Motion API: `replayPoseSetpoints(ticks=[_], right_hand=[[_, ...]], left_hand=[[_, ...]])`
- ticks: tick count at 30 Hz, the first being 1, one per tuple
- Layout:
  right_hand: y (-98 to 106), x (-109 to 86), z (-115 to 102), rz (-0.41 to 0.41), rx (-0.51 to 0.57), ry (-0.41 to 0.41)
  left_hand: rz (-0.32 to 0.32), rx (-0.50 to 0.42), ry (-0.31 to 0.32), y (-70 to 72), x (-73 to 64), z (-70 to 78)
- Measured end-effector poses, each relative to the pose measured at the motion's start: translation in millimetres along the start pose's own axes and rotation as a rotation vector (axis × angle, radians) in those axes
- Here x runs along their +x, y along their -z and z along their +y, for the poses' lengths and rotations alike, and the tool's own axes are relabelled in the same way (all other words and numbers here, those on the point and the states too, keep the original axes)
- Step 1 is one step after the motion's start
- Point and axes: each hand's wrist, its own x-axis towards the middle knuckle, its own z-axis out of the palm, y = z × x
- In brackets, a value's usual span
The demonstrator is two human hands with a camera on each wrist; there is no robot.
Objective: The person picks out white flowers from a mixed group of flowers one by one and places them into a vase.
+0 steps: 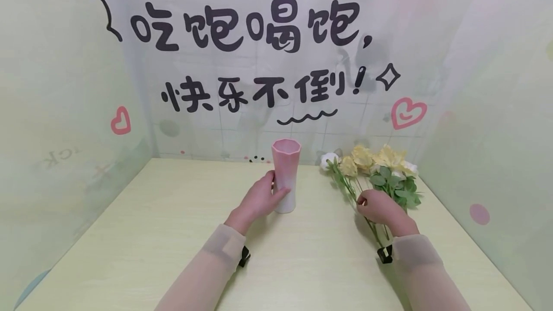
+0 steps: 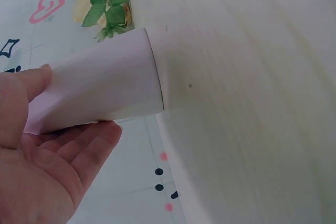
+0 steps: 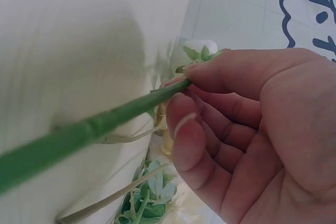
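A vase (image 1: pixel 287 167), pink at the rim and fading to white at its base, stands upright on the table. My left hand (image 1: pixel 259 198) grips it from the left; in the left wrist view the thumb lies on one side of the vase (image 2: pixel 113 74) and the fingers on the other. On the right, my right hand (image 1: pixel 381 208) pinches a green flower stem (image 3: pixel 94 124) between thumb and fingertips. White flower (image 1: pixel 330 160) and yellow flowers (image 1: pixel 363 156) with green leaves (image 1: pixel 403 191) lie beyond that hand. Which bloom tops the pinched stem is unclear.
The pale wooden table (image 1: pixel 181 205) is enclosed by printed curtains at the back (image 1: pixel 242 133) and both sides. Other thin stems (image 3: pixel 115 195) lie beside the pinched one. A black strap piece (image 1: pixel 385 254) sits at the right wrist.
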Motion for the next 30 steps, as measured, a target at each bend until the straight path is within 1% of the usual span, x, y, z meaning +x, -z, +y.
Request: replayPoseSetpoints(ticks=[4,12,26,30], right_hand=[[1.8,-1.6,-3.1,0.006,0.016,0.007],[4.8,-3.2,-8.8,0.032,0.012,0.035],[9.0,-4.1,-17.4,0.063,0.045,0.073],[9.5,-4.7,-19.0,0.084,0.057,0.088]], left_hand=[[-0.004,0.003,0.001,0.3,0.3,0.5],[-0.011,0.006,0.009,0.8,0.6,0.3],[-0.012,0.003,0.0,0.3,1.8,-2.2],[-0.015,0.005,0.002,-0.3,2.7,-2.7]])
